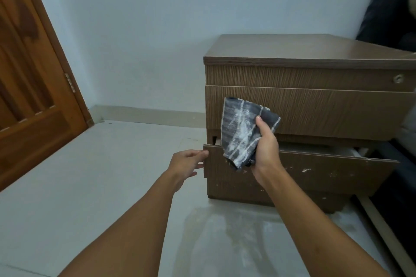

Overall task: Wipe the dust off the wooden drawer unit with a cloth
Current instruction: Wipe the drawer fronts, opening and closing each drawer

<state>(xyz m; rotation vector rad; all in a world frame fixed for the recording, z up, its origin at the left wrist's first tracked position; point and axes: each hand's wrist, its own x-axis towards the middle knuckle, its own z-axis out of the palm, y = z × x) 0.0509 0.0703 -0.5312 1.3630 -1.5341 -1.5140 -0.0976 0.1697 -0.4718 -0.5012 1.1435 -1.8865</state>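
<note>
– Grey checked cloth (240, 132), streaked white with dust: where have you got it?

– In my right hand (265, 148). My fingers are curled round its lower end and my thumb lies across the front, so it stands up bunched from my fist. I hold it in the air before the left part of the wooden drawer unit (315, 51), level with the gap between the middle drawer (326, 110) and the bottom drawer (315, 173).

– And your other hand?

– My left hand (186, 164) is almost flat, fingers nearly straight, holding nothing. The tips meet the left edge of the bottom drawer's front. Whether they reach behind that edge I cannot tell.

– How does the unit stand?

– On the pale floor (101, 175), against the light blue wall (146, 40), right of the wooden door (33, 96). The bottom drawer is pulled partly out, its front speckled with pale spots. The two drawers above it sit flush, and the top one has a round lock (398, 78) near its right end.
</note>
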